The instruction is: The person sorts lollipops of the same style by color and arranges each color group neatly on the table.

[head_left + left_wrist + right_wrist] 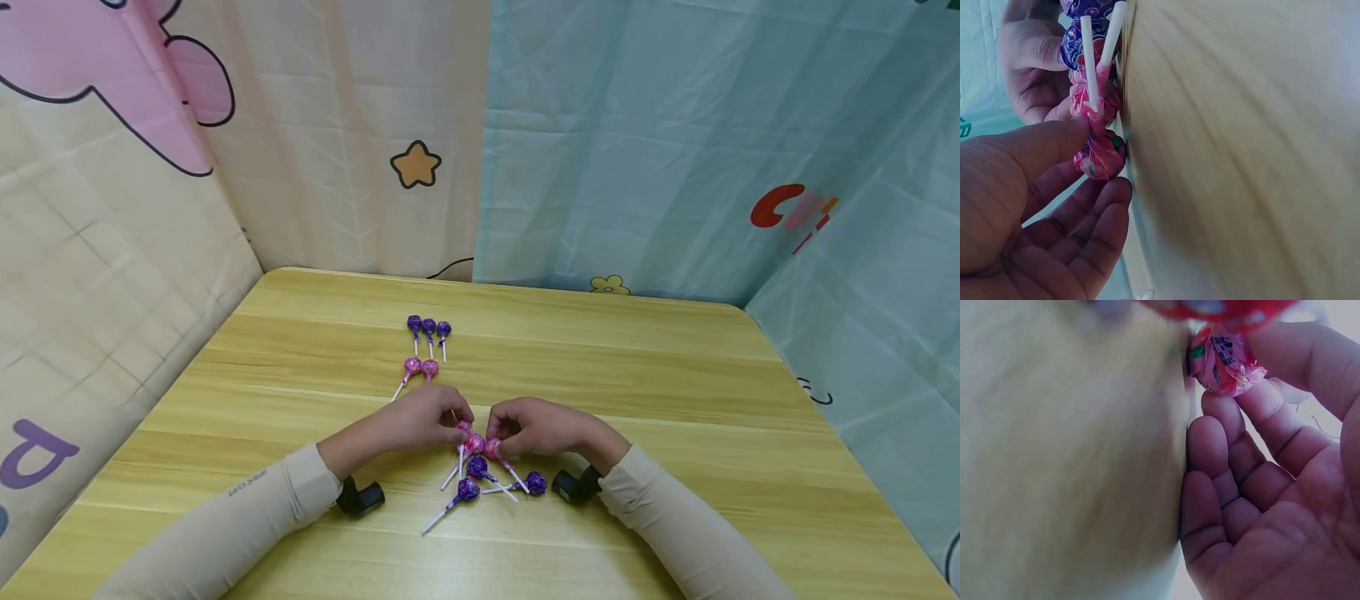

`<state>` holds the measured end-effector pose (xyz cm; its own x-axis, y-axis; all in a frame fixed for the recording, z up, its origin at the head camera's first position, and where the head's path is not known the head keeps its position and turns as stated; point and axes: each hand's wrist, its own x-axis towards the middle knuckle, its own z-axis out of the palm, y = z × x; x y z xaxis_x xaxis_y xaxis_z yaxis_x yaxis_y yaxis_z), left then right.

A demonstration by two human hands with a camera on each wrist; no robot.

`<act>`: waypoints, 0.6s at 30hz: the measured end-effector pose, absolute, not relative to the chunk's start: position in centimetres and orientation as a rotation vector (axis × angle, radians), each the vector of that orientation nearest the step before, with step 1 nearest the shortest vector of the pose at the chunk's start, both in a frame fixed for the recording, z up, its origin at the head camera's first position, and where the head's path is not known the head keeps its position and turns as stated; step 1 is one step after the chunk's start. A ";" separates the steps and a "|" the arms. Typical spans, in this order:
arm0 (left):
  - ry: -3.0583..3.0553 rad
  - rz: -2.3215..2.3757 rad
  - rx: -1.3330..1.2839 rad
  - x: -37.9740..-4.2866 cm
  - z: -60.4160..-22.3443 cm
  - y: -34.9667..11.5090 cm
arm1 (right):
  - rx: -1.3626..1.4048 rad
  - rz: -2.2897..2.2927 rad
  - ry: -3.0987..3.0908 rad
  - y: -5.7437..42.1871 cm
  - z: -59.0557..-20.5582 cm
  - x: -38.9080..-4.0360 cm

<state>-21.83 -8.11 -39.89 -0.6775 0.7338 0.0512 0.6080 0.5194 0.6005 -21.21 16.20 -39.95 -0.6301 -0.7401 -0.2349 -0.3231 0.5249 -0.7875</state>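
My left hand (420, 419) pinches a pink-wrapped lollipop (1102, 157) between thumb and fingers, its white stick pointing towards me. Just across from it, my right hand (543, 425) holds another pink lollipop (1222, 362) by its head, at the thumb and forefinger. Between the two hands lies a third pink lollipop (476, 444). Nearer to me are three purple lollipops: one (477, 467) below the pink ones, one (468, 490) with its stick to the lower left, and one (536, 483) off to the right, its stick crossing others.
Farther back on the wooden table (637, 358), three purple lollipops (429, 327) stand side by side in a row. Two pink lollipops (412, 367) lie just in front of them, partly behind my left hand. Printed curtains (637, 167) hang around the table's back and sides.
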 end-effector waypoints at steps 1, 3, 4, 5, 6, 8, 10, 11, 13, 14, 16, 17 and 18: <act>2.551 0.890 1.139 -21.8 -39.9 -8.1 | -0.864 -0.979 2.209 16.2 -39.9 -21.2; 2.562 0.891 1.139 -21.7 -39.9 -8.1 | -0.867 -0.977 2.214 16.2 -39.9 -21.2; 2.567 0.890 1.136 -21.7 -39.9 -8.1 | -0.869 -0.978 2.216 16.2 -39.9 -21.2; 2.572 0.891 1.132 -21.6 -39.9 -8.1 | -0.870 -0.979 2.217 16.2 -39.9 -21.2; 2.574 0.892 1.122 -21.6 -39.9 -8.1 | -0.871 -0.980 2.218 16.2 -39.9 -21.2; 2.572 0.898 1.095 -21.6 -39.8 -8.1 | -0.872 -0.985 2.220 16.2 -39.9 -21.2; 2.565 0.911 1.063 -21.6 -39.8 -8.1 | -0.868 -0.998 2.218 16.3 -40.0 -21.2; 2.558 0.920 1.045 -21.6 -39.8 -8.0 | -0.864 -1.004 2.217 16.3 -40.0 -21.2; 2.549 0.932 1.021 -21.6 -39.9 -8.0 | -0.859 -1.017 2.216 16.3 -40.0 -21.3; 2.544 0.938 1.009 -21.6 -39.9 -8.0 | -0.857 -1.020 2.216 16.3 -40.0 -21.3; 2.541 0.947 0.996 -21.5 -39.9 -8.0 | -0.858 -1.029 2.217 16.4 -39.9 -21.3; 2.540 0.950 0.989 -21.5 -39.9 -8.0 | -0.860 -1.029 2.222 16.4 -39.9 -21.3; 2.544 0.950 0.987 -21.5 -39.9 -8.0 | -0.859 -1.030 2.227 16.4 -39.9 -21.4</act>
